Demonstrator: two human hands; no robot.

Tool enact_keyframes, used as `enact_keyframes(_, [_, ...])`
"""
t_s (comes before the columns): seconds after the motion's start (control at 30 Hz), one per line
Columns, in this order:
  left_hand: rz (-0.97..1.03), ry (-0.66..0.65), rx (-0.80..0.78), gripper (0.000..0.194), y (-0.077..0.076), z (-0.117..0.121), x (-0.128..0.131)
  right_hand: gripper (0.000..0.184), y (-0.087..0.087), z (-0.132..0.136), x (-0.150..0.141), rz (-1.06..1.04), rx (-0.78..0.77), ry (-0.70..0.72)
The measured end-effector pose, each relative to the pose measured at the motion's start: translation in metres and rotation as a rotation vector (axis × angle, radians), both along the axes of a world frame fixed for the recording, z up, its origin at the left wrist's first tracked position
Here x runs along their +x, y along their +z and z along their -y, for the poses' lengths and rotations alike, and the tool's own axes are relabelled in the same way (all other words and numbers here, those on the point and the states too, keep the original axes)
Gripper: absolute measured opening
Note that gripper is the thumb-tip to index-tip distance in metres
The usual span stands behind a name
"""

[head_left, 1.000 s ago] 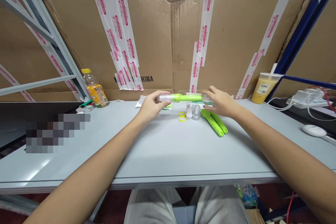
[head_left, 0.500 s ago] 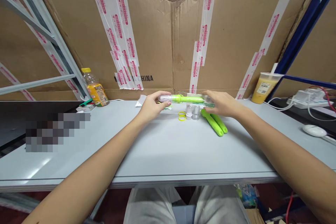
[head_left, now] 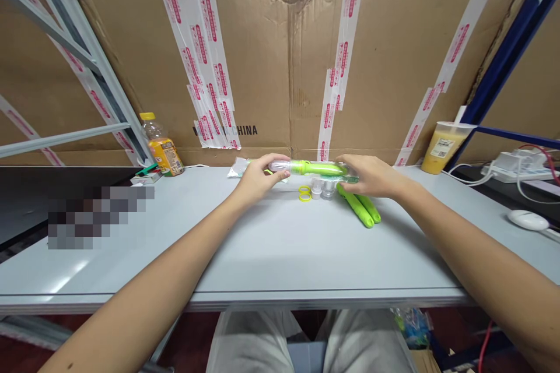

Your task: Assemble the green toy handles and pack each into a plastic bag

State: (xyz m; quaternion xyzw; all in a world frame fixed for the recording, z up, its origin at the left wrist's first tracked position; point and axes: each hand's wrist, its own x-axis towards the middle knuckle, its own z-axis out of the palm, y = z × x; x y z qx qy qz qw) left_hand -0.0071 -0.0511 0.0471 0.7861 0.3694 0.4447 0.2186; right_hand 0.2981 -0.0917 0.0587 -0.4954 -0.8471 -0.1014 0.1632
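Note:
My left hand (head_left: pixel 263 178) is closed around the clear end of a bright green tube-shaped piece (head_left: pixel 317 169), held level just above the table. My right hand (head_left: pixel 365 175) is closed on its other end, where a clear plastic wrapper shows around the green part. Below it lie two yellow rings (head_left: pixel 305 197) and small clear caps (head_left: pixel 327 190). Two more green tube pieces (head_left: pixel 362 210) rest under and beside my right hand. Behind my left hand is a clear and white plastic packet (head_left: pixel 237 168), partly hidden.
A juice bottle with a yellow cap (head_left: pixel 164 150) stands at the back left, a cup of yellow drink (head_left: pixel 444 148) at the back right. A white mouse (head_left: pixel 528 220) and a power strip (head_left: pixel 520 166) are on the right. Taped cardboard (head_left: pixel 262 70) walls the grey table's (head_left: pixel 280 256) back.
The green piece has dropped very slightly and tilted a little, with both hands still on it. The whole view has shifted slightly; the loose parts on the table look unmoved.

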Motion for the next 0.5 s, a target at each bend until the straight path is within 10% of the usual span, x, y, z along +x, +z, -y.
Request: enact_keyframes(0.5, [0.299, -0.11, -0.114, 0.041, 0.0044, 0.0035, 0.0049, 0.049, 0.0006, 0.0025, -0.0047, -0.039, -0.028, 0.054])
